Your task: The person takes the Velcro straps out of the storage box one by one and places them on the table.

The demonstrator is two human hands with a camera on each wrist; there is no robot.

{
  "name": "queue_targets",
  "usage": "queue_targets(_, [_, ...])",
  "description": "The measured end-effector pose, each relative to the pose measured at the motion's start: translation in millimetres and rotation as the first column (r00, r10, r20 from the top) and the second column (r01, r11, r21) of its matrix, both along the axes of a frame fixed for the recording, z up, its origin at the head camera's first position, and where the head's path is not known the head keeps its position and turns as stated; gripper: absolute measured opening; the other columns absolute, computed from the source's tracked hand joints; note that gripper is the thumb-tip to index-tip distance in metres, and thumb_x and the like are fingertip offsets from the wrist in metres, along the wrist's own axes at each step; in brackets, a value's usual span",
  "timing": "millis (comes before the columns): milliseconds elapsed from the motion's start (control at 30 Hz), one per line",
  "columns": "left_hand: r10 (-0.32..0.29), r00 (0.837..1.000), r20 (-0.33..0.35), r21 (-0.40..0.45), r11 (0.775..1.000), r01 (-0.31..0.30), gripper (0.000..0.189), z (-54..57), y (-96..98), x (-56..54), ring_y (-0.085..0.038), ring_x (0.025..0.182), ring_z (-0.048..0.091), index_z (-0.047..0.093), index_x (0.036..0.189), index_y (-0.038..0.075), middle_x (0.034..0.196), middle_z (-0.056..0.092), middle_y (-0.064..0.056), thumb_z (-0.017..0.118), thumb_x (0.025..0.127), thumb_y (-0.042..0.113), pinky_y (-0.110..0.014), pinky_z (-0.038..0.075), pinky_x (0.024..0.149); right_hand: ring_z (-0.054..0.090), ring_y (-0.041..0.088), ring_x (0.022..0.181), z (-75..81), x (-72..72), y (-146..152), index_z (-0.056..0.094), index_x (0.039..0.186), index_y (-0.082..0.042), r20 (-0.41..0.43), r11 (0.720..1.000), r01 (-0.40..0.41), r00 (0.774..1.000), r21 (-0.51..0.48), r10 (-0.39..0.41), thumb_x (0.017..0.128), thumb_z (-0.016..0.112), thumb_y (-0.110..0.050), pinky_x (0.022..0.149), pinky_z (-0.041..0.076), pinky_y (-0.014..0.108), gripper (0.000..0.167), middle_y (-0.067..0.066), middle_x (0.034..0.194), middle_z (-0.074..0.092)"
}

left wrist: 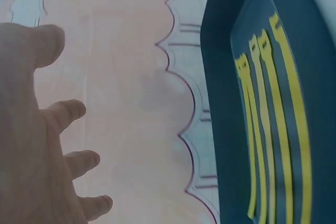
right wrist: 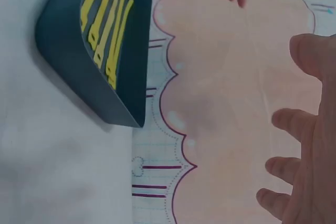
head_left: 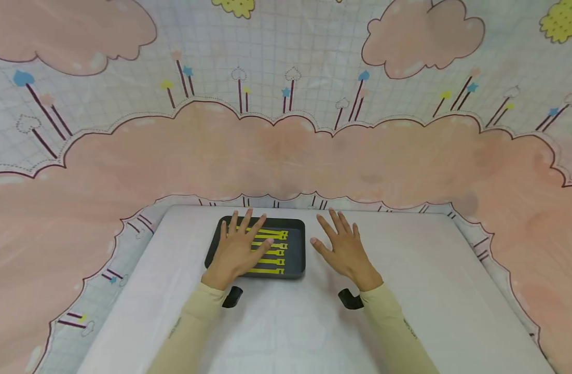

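My left hand (head_left: 239, 252) hovers over the left part of a dark tray (head_left: 296, 259), fingers spread and holding nothing. Several yellow straps (head_left: 272, 262) with slotted ends lie side by side inside the tray, their left portions partly hidden by that hand in the head view. To the right of the tray, my right hand (head_left: 344, 252) is held with fingers apart and nothing in its grasp. The left wrist view shows the yellow straps (left wrist: 283, 129) close up, with the left hand (left wrist: 47, 124) off to the side. In the right wrist view the tray's outer wall (right wrist: 73, 61) shows.
The tray stands near the far edge of a white table (head_left: 407, 259). Behind and around it hangs a patterned cloth (head_left: 276, 156) with clouds. Black pieces (head_left: 350, 299) show beside both wrists, and each arm wears a beige sleeve (head_left: 192, 322).
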State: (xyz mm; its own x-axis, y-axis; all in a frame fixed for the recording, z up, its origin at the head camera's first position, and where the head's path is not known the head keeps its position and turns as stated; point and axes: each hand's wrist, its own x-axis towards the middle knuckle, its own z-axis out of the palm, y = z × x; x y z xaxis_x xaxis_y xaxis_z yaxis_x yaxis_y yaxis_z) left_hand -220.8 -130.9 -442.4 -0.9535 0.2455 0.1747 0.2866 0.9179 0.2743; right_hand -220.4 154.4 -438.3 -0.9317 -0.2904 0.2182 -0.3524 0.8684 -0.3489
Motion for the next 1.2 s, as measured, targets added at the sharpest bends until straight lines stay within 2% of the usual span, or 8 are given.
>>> queue_targets(200, [0.058,0.998,0.02,0.055,0.997,-0.059,0.069,-5.3,-22.1,1.9,-0.049,0.15,0.008,0.023,0.157,0.03,0.166,0.013,-0.013,0.041,0.097,0.061,-0.071,0.018,0.116,0.016,0.037,0.152,-4.0,0.7,3,0.031,0.155,-0.025,0.05,0.998,0.002,0.999,-0.069,0.001,0.099,0.04,-0.057,0.118,0.016,0.068,0.065,0.01,0.165,0.019])
queue_targets(367, [0.087,0.996,0.029,0.103,0.991,-0.09,0.071,-10.9,-38.7,3.8,-0.052,0.148,0.011,0.022,0.158,0.026,0.165,0.015,-0.017,0.042,0.098,0.059,-0.072,0.026,0.111,0.02,0.038,0.15,-5.8,1.1,0,0.032,0.155,-0.022,0.049,0.993,-0.004,0.999,-0.121,0.01,0.099,0.044,-0.053,0.118,0.018,0.066,0.065,0.011,0.163,0.023])
queue_targets(600, [0.141,0.988,0.057,0.157,0.976,-0.148,0.071,-20.6,-61.5,9.0,-0.052,0.146,0.017,0.019,0.158,0.021,0.163,0.016,-0.022,0.048,0.099,0.048,-0.075,0.041,0.095,0.026,0.039,0.148,-9.4,2.7,-10,0.032,0.155,-0.024,0.126,0.97,-0.041,0.989,-0.241,0.073,0.099,0.048,-0.052,0.113,0.031,0.065,0.065,0.009,0.163,0.024])
queue_targets(667, [0.153,0.986,0.071,0.173,0.971,-0.164,0.071,-22.2,-67.6,10.8,-0.052,0.145,0.02,0.02,0.158,0.019,0.162,0.018,-0.023,0.05,0.098,0.043,-0.076,0.042,0.093,0.027,0.037,0.148,-11.2,2.6,-13,0.031,0.155,-0.026,0.159,0.969,-0.042,0.984,-0.244,0.083,0.098,0.047,-0.055,0.112,0.033,0.065,0.066,0.007,0.164,0.023])
queue_targets(800, [0.179,0.978,0.108,0.214,0.957,-0.199,0.068,-27.0,-78.1,14.8,-0.052,0.14,0.032,0.022,0.157,0.016,0.16,0.023,-0.026,0.051,0.099,0.033,-0.075,0.039,0.097,0.031,0.034,0.147,-16.8,0.2,-19,0.032,0.154,-0.025,0.175,0.963,-0.053,0.979,-0.264,0.102,0.098,0.05,-0.053,0.113,0.034,0.061,0.065,0.006,0.162,0.027])
queue_targets(900, [0.195,0.973,0.124,0.26,0.94,-0.222,0.066,-34.5,-86.5,15.9,-0.052,0.137,0.036,0.022,0.157,0.013,0.157,0.028,-0.027,0.05,0.099,0.027,-0.072,0.036,0.103,0.034,0.032,0.146,-19.0,-1.7,-23,0.036,0.152,-0.022,0.183,0.947,-0.085,0.972,-0.31,0.148,0.097,0.054,-0.049,0.113,0.036,0.058,0.064,0.005,0.16,0.033])
queue_targets(1000, [0.206,0.966,0.155,0.324,0.913,-0.247,0.065,-40.7,-95.1,15.4,-0.052,0.136,0.038,0.022,0.157,0.012,0.156,0.032,-0.027,0.049,0.099,0.023,-0.069,0.037,0.105,0.036,0.03,0.145,-18.9,-3.0,-27,0.039,0.151,-0.021,0.203,0.928,-0.11,0.96,-0.356,0.192,0.096,0.058,-0.046,0.113,0.038,0.056,0.063,0.003,0.157,0.037])
queue_targets(1200, [0.181,0.953,0.244,0.439,0.855,-0.275,0.061,-46.5,-103.8,14.7,-0.05,0.129,0.049,0.025,0.156,0.01,0.151,0.038,-0.03,0.049,0.1,0.018,-0.059,0.05,0.099,0.044,0.034,0.139,-22.4,-5.7,-37,0.046,0.146,-0.014,0.195,0.9,-0.143,0.951,-0.413,0.241,0.096,0.062,-0.038,0.109,0.044,0.053,0.057,0.007,0.152,0.044])
